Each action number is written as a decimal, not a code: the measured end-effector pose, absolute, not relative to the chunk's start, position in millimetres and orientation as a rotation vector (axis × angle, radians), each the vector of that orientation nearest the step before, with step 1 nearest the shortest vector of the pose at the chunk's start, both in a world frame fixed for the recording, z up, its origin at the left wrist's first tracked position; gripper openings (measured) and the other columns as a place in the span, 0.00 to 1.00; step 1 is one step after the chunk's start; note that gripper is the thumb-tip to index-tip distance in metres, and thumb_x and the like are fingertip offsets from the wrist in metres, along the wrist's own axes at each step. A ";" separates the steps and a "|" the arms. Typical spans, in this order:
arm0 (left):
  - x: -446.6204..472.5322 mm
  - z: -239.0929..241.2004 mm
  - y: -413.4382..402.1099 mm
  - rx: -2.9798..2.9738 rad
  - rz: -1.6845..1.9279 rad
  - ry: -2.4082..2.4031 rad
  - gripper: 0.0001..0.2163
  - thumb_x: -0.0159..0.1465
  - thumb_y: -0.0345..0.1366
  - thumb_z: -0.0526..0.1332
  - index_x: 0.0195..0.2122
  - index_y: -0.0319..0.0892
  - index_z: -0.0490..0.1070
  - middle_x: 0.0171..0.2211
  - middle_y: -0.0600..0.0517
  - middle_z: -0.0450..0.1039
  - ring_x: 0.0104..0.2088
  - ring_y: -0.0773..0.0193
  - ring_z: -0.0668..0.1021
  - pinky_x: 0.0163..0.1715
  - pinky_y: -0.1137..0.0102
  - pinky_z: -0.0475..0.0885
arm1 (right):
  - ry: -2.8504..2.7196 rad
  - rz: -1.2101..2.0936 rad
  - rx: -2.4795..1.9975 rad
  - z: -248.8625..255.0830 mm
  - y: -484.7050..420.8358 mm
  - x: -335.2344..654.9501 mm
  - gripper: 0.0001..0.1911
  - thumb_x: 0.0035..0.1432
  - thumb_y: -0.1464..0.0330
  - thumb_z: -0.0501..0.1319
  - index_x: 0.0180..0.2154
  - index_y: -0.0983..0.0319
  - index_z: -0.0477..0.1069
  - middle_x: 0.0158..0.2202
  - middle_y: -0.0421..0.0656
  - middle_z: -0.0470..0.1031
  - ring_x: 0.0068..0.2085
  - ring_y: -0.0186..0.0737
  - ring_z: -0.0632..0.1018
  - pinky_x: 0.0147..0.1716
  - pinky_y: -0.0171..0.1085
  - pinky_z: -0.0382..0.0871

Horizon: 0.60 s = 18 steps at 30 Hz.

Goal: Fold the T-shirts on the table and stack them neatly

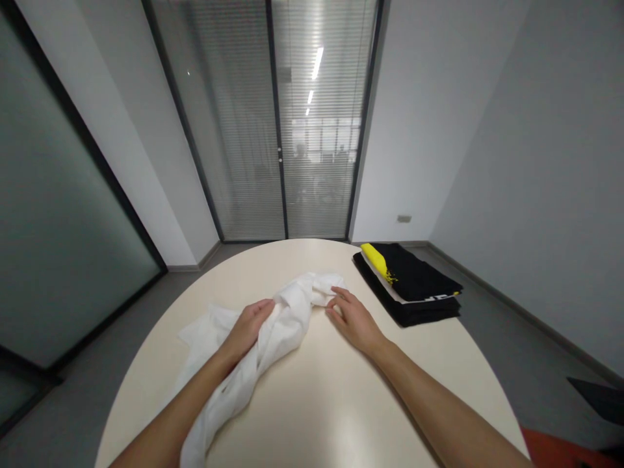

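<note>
Grasped one white cloth (285, 325), twisted and rumpled across the left and middle of one round table (316, 416), with the left hand (249, 328), and touched its far end with the right hand (357, 320) (could not tell whether pinching or resting). Seemed best handled with a light left hold, loosening the twist and spreading the bunched part flat without tugging. Counted two hands on that single cloth, then one dark folded stack (419, 279) near the right hand, showing at least two layers.
</note>
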State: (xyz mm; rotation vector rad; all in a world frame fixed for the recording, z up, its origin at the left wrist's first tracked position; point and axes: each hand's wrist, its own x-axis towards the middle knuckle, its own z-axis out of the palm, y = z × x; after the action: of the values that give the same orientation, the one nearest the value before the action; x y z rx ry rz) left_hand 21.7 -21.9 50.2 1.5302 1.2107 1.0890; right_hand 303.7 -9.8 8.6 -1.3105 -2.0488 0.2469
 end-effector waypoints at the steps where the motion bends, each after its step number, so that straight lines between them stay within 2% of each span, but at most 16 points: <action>1: 23.6 52.3 -26.4 1.562 1.092 1.199 0.24 0.64 0.56 0.57 0.40 0.38 0.81 0.36 0.47 0.82 0.38 0.54 0.80 0.40 0.65 0.74 | -2.046 0.252 -1.309 8.9 -9.6 304.7 0.08 0.67 0.65 0.55 0.39 0.57 0.73 0.61 0.48 0.68 0.63 0.47 0.69 0.62 0.49 0.64; 4: 22.1 54.8 -29.3 1.614 1.194 1.255 0.25 0.66 0.54 0.55 0.45 0.38 0.80 0.41 0.46 0.81 0.43 0.54 0.80 0.47 0.64 0.72 | -2.034 0.255 -1.264 8.3 -8.3 306.4 0.09 0.67 0.65 0.55 0.46 0.58 0.71 0.61 0.49 0.68 0.64 0.46 0.68 0.63 0.49 0.63; 9: -3.6 48.3 -7.5 1.429 1.532 1.624 0.27 0.63 0.48 0.59 0.59 0.39 0.71 0.54 0.41 0.75 0.53 0.50 0.76 0.55 0.57 0.69 | -2.061 0.265 -1.231 7.2 -7.5 305.2 0.24 0.65 0.65 0.57 0.62 0.58 0.63 0.66 0.51 0.62 0.66 0.47 0.65 0.66 0.49 0.59; 12: -16.3 47.0 -0.6 1.507 1.632 1.806 0.27 0.64 0.45 0.60 0.64 0.44 0.64 0.67 0.39 0.59 0.67 0.44 0.62 0.65 0.48 0.58 | -2.083 0.249 -1.255 6.5 -8.1 304.0 0.26 0.64 0.65 0.58 0.63 0.59 0.63 0.68 0.52 0.59 0.67 0.49 0.63 0.66 0.49 0.59; 14: -14.1 47.8 -5.0 1.739 1.650 1.817 0.27 0.65 0.45 0.60 0.64 0.45 0.64 0.71 0.41 0.51 0.70 0.43 0.53 0.67 0.46 0.51 | -2.122 0.229 -1.256 5.8 -7.9 303.7 0.25 0.64 0.65 0.59 0.62 0.60 0.65 0.68 0.53 0.60 0.67 0.50 0.63 0.66 0.51 0.59; 16: -3.2 48.2 -14.9 2.045 1.517 1.636 0.26 0.64 0.45 0.61 0.63 0.46 0.65 0.69 0.42 0.55 0.70 0.45 0.56 0.68 0.47 0.52 | -2.150 0.196 -1.259 5.9 -7.0 303.9 0.22 0.63 0.66 0.60 0.59 0.60 0.68 0.66 0.53 0.63 0.66 0.51 0.65 0.65 0.52 0.60; 18: 11.6 46.9 -26.2 2.279 1.203 1.377 0.25 0.61 0.46 0.64 0.59 0.47 0.70 0.63 0.43 0.67 0.66 0.46 0.64 0.67 0.50 0.56 | -2.150 0.166 -1.284 7.3 -5.4 304.6 0.18 0.63 0.68 0.60 0.54 0.60 0.72 0.60 0.52 0.70 0.62 0.50 0.69 0.62 0.51 0.63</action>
State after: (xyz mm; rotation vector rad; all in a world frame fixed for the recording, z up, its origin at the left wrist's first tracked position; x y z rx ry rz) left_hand 11.6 -26.2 46.9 2.2792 1.3768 1.2031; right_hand 304.6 -5.4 7.3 -1.2835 -2.1503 0.1664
